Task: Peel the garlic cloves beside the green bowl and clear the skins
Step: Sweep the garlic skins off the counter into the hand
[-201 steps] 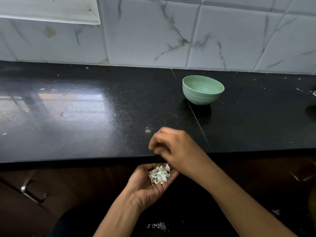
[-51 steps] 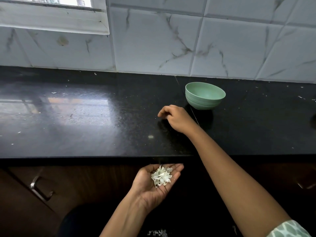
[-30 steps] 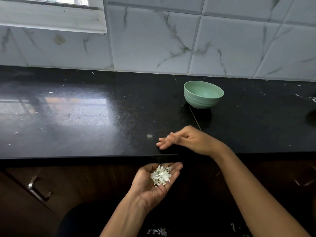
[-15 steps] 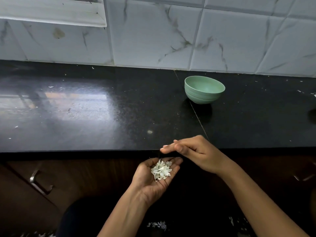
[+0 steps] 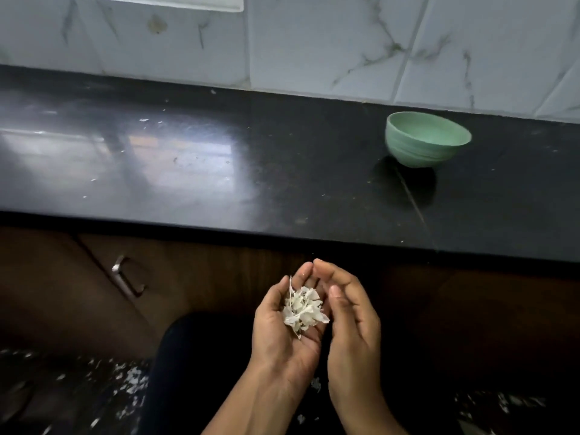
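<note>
A small heap of white garlic skins (image 5: 303, 309) lies in the cupped palm of my left hand (image 5: 282, 334), held palm up below the counter's front edge. My right hand (image 5: 351, 324) stands edge-on against the left, fingers relaxed and curved beside the heap, holding nothing I can see. The green bowl (image 5: 426, 139) sits on the black counter (image 5: 219, 171) at the back right, far from both hands. What lies inside the bowl is hidden. No garlic cloves show on the counter.
White marble-look tiles (image 5: 314, 42) back the counter. A brown cabinet with a metal handle (image 5: 125, 276) is below it at the left. Tiny white flecks dot the counter, and scraps of skin lie on the dark floor (image 5: 125, 381).
My right hand came back from the counter near the bowl and now sits beside my left palm. Both hands have dropped lower below the counter edge. The view has swung left.
</note>
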